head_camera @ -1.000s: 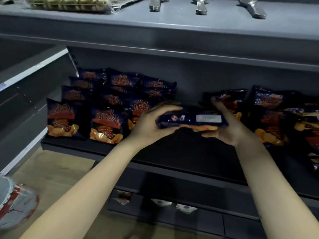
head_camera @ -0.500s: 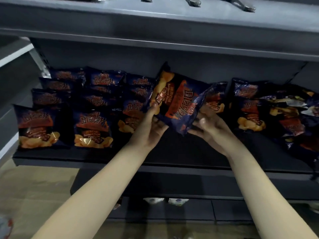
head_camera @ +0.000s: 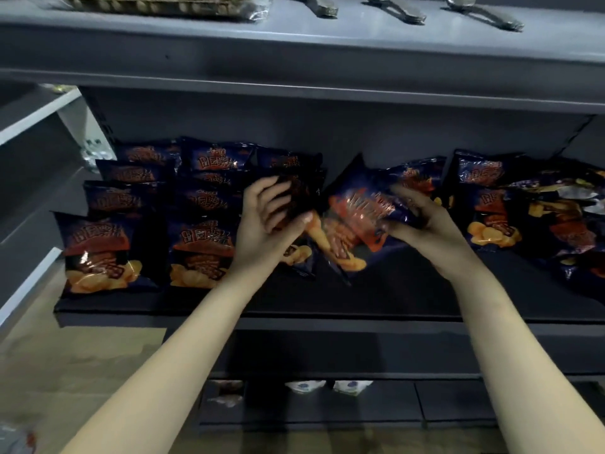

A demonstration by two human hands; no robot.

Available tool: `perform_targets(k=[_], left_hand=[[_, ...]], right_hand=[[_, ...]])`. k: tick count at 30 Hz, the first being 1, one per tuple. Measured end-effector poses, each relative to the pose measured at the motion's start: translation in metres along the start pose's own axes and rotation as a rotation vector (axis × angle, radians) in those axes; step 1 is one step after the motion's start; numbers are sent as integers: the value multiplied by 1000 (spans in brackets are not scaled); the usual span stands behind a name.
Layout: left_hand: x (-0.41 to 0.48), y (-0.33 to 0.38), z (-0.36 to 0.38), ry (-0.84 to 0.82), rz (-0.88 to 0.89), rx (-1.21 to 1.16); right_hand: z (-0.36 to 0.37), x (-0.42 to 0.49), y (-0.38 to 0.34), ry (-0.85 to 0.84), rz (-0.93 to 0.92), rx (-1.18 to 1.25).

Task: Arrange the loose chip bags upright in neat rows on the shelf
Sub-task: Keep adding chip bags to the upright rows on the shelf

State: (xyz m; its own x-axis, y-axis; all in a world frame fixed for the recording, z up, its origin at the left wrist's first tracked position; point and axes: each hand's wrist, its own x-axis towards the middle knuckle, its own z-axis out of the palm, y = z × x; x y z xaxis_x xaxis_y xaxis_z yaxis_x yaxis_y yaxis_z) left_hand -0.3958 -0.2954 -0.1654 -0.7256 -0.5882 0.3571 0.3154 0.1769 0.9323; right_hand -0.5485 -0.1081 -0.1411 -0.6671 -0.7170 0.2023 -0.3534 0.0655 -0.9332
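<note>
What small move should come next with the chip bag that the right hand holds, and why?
Probably turn the tilted chip bag upright and stand it on the bare shelf, just right of the front bag of the third row. The right hand grips it slanted above that gap, while the left hand grips that front bag's top.

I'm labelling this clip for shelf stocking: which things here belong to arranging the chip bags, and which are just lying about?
Job in hand: held chip bag, gripped by the right hand; left hand; upright rows; loose pile; shelf.
Lying about: utensils and wrapped tray on the upper shelf; white packets below.
</note>
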Motion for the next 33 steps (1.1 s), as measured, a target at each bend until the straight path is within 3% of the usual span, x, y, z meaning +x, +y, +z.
perform_targets(k=[4, 6, 8, 11, 16, 21, 27, 30, 33], left_hand=[[-3, 2, -11, -332, -202, 215], [-9, -2, -10, -350, -275, 221], [-15, -3, -10, -263, -283, 157], [-22, -8, -13, -99, -249, 109], [-36, -19, -20, 37, -194, 85], [-43, -24, -31, 14, -89, 262], [-57, -37, -35, -73, 308, 768], [-69, -55, -37, -242, 315, 991], [-75, -68, -40, -299, 309, 1133]], right_hand=[[15, -3, -9, -253, 14, -120], [24, 1, -11, -250, -1, -101], [30, 3, -9, -161, -3, 47], [44, -2, 4, -138, 103, 269], [84, -21, 28, -275, 174, 83], [90, -19, 38, -171, 195, 18], [97, -22, 43, -205, 221, -60], [104, -22, 43, -191, 201, -66], [109, -18, 46, -143, 200, -148]])
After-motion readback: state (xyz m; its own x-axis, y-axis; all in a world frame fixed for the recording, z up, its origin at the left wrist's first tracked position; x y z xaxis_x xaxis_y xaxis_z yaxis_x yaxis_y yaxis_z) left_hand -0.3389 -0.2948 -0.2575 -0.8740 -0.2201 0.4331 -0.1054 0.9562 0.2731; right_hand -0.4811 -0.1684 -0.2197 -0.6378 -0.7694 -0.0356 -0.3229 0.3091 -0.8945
